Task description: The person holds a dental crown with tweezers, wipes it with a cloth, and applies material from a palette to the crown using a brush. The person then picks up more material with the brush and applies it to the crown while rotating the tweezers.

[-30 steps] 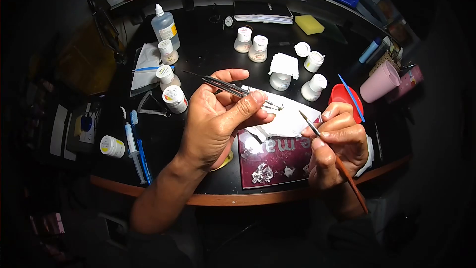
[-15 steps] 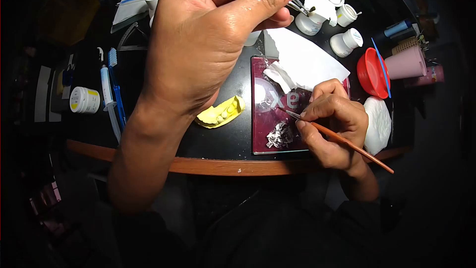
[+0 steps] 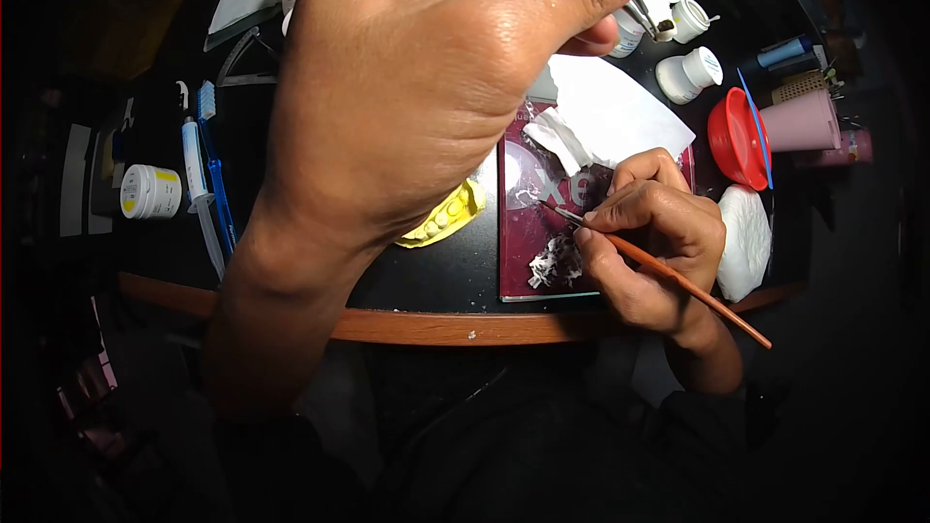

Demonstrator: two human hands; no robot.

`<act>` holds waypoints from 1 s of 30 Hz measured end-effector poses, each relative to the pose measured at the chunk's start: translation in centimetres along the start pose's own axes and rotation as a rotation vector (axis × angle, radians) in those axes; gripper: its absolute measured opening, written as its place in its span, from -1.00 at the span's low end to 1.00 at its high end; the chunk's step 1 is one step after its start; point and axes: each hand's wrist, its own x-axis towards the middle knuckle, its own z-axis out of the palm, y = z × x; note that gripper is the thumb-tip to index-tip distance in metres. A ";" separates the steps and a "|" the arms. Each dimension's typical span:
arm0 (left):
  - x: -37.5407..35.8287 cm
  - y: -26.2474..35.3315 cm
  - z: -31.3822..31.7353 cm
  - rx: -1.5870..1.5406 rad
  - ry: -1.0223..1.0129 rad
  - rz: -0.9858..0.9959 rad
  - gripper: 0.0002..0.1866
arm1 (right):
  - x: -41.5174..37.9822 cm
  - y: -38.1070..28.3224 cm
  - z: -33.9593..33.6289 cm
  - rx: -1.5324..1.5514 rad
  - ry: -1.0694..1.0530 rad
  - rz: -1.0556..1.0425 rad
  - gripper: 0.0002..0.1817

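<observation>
My left hand (image 3: 417,77) is raised large near the camera, its fingers closed on a metal tweezer-like tool (image 3: 637,15). A small dark-and-white piece (image 3: 666,29) is at the tool's tip. My right hand (image 3: 659,242) holds a thin brush with an orange-brown handle (image 3: 693,289). The brush tip is over a dark red glass-topped slab (image 3: 523,261). On the slab lie a crumpled white tissue (image 3: 559,140), a white sheet (image 3: 620,116) and a heap of white scraps (image 3: 555,263). A yellow dental model (image 3: 450,216) sits partly behind my left wrist.
White jars (image 3: 688,76) stand at the back right. A red bowl (image 3: 733,140) with a blue stick, a pink cup (image 3: 802,122) and a white lump (image 3: 744,242) are at the right. A yellow-labelled jar (image 3: 152,192), syringe (image 3: 197,160) and blue toothbrush (image 3: 219,189) lie left.
My left hand and its tool have moved right and up, nearer the camera. The piece at the tool's tip now shows more clearly. My right hand still holds the brush over the slab.
</observation>
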 end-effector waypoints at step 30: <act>0.7 -1.2 0.3 0.028 -0.035 0.013 -0.39 | -0.3 0.0 -0.2 0.331 0.122 0.120 -0.91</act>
